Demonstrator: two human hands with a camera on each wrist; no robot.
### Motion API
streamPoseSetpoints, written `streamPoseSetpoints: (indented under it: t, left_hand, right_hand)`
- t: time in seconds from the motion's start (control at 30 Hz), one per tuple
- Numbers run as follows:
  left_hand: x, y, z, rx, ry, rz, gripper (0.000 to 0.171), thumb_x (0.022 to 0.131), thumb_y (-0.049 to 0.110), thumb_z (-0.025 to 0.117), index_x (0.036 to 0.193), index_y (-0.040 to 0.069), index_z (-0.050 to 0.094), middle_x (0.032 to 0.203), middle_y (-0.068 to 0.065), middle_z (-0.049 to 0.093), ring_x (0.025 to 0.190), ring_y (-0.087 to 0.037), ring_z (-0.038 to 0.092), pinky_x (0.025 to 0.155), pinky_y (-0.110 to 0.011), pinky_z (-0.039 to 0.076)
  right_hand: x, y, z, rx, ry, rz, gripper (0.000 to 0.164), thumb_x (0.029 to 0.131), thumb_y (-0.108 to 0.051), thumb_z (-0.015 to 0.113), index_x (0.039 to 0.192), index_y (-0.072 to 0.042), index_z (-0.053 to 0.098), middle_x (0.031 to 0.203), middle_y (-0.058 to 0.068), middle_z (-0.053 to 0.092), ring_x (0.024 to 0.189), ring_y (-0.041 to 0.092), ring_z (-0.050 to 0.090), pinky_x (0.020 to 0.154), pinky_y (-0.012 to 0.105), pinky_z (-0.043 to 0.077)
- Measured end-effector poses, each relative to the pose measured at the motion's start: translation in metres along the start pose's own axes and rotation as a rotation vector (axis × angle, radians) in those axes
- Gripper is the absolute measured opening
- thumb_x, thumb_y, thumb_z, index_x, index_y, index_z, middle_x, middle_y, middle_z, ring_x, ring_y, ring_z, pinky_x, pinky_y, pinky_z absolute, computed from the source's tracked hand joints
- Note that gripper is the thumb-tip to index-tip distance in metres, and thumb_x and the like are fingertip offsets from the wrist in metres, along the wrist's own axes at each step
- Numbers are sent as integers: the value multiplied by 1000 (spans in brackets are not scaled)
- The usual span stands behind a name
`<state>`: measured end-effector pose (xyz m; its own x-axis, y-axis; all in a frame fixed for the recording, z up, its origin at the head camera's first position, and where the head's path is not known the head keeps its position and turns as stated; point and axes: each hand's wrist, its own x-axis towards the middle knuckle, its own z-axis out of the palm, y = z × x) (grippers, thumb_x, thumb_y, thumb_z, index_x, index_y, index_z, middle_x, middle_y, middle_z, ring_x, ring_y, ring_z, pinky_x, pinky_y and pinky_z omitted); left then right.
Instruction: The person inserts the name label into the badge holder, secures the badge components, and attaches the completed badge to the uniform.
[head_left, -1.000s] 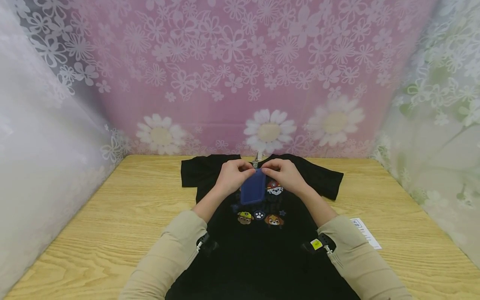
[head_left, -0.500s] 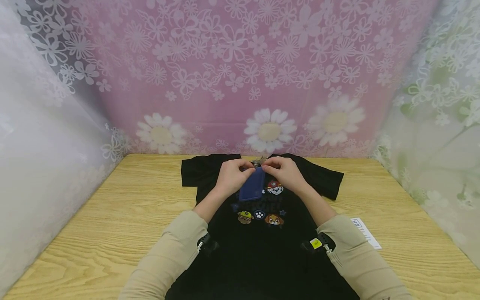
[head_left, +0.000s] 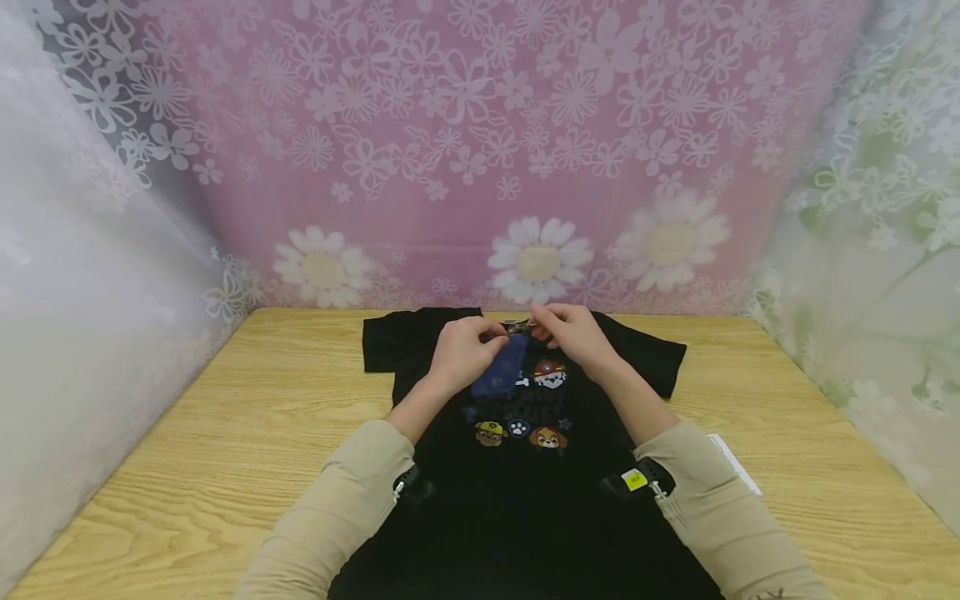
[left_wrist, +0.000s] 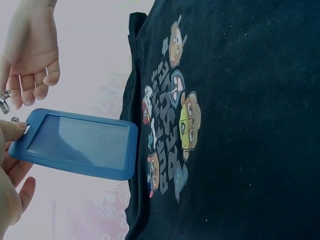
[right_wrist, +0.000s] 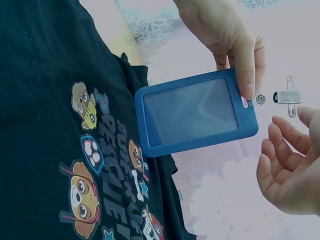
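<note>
In the right wrist view, my left hand (right_wrist: 227, 35) pinches the slotted end of a blue badge holder (right_wrist: 197, 112) with a clear window. A metal badge clip with a safety pin (right_wrist: 288, 97) stands just past that end, with a round snap (right_wrist: 260, 99) between them. My right hand (right_wrist: 297, 162) is at the clip, fingers loosely bent and apart, thumb tip right at its edge. Beneath lies a black T-shirt (head_left: 525, 500), its cartoon dog print partly covered by the holder in the head view.
The shirt is spread on a wooden table (head_left: 300, 417), neckline toward the back. A white printed card (head_left: 735, 464) lies by the right sleeve. Flowered curtains (head_left: 480, 167) stand behind and at both sides.
My right hand has let go of the holder's top corner and moved up to the clip. The holder tilts flatter, its lower end rising. The left hand keeps its place.
</note>
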<state>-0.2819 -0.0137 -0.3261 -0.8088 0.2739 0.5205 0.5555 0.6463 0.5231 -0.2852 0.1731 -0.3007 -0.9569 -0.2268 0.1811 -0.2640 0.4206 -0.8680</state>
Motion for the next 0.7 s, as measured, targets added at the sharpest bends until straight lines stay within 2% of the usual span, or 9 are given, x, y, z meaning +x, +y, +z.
streamPoseSetpoints:
  t: [0.2,0.4,0.7]
  left_hand:
    - [0,2,0,25,-24,10,10,85,16,68,90,10,74,87,0,69,68,-11,61,61,-24,47]
    - [-2,4,-1,40,-20,-2,10,85,16,68,91,10,73,88,-1,69,66,-11,60,58,-23,46]
    - [-4,3,-1,27,-17,-38,10,86,16,66,91,10,72,87,-1,69,61,-10,57,53,-22,44]
  right_hand:
    - [-1,0,-1,-18,-71,48,42,95,-35,50,105,3,64,89,10,62,88,28,57,68,28,48]
    - [-1,3,2,-13,-159,46,40,93,-35,55,100,2,67,87,8,60,81,23,56,67,30,48]
    - [-1,4,7,28,-188,63,38,93,-32,57,104,3,68,91,12,62,76,19,56,64,31,48]
